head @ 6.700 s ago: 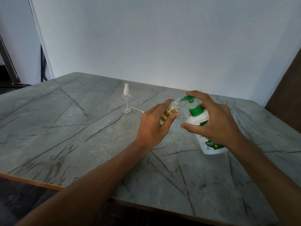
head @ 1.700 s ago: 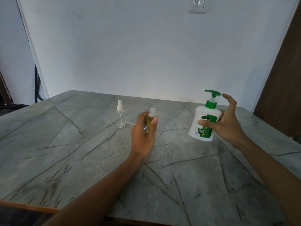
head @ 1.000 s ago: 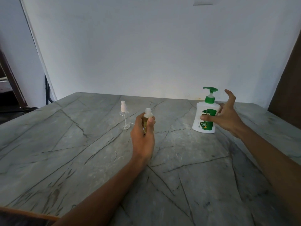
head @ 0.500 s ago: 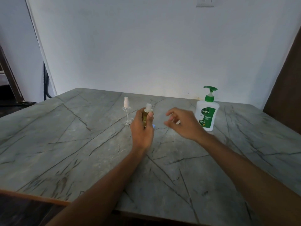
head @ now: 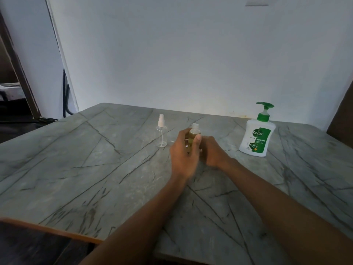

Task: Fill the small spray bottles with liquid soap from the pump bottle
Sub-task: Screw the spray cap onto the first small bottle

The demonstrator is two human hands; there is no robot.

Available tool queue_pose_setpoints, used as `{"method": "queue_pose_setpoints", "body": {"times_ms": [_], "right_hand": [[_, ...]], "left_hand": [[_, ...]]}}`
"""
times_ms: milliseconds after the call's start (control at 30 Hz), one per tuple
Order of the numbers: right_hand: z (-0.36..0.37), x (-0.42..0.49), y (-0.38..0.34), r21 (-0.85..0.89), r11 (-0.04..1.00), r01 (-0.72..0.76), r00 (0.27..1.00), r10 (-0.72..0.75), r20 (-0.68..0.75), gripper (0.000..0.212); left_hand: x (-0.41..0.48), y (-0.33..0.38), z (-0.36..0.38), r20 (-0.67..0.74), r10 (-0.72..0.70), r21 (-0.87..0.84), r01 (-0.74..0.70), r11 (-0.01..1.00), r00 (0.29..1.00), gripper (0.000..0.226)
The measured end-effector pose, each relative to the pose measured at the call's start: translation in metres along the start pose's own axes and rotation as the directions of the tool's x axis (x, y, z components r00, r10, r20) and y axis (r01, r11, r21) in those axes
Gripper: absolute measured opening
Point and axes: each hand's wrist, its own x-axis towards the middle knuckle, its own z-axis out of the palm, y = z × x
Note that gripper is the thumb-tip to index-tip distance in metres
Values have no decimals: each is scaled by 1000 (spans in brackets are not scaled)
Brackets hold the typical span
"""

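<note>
Head view: the left hand [head: 182, 155] is gripping the small spray bottle [head: 193, 134] upright just above the table [head: 76, 169], with the thumb curling across its front and the fingers wrapping behind. The bottle's neck is standing open with no sprayer top, and amber liquid is showing through most of its body. The right hand [head: 211, 152] is lying low, just beside and partly behind the left hand. Its fingers are hidden by the left hand and the bottle, so I cannot tell how far they are spread or whether they are holding anything. The change over the last two seconds: the right hand was carrying the pump bottle [head: 257, 138], has since set it down and let go, and is now crossing in to meet the left hand. The pump bottle is standing on its own well off to the right of both hands. My reading is that pumping into this bottle is finished and capping is probably next (the cap itself is not identifiable here). A second spray bottle [head: 162, 134], clear and apparently empty with its sprayer fitted, is standing just left of the left hand, so the task looks roughly half done.
</note>
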Motion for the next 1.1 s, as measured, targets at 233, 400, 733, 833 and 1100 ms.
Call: {"method": "queue_pose_setpoints", "body": {"times_ms": [233, 400, 733, 833, 1100], "right_hand": [[-107, -39, 5, -19, 999, -40, 978, 36, -207, 25], [-174, -57, -26, -76, 995, 58, 946, -79, -314, 20], [-186, -45, -45, -359, 884, 300, 924, -363, -122, 21], [-184, -40, -45, -366, 874, 319, 911, -389, -135, 21], [-185, -35, -48, -386, 860, 334, 906, -406, -119, 21]], "left_hand": [[-1, 4, 0, 43, -12, 14, 11, 1000, 999, 44], [-2, 7, 0, 56, -37, 15, 36, 999, 998, 49], [-6, 14, 0, 126, -14, -5, 14, 1000, 992, 43], [-6, 13, 1, 133, -12, -10, 13, 1000, 991, 42], [-5, 12, 1, 152, 1, 2, -2, 1000, 988, 43]]}}
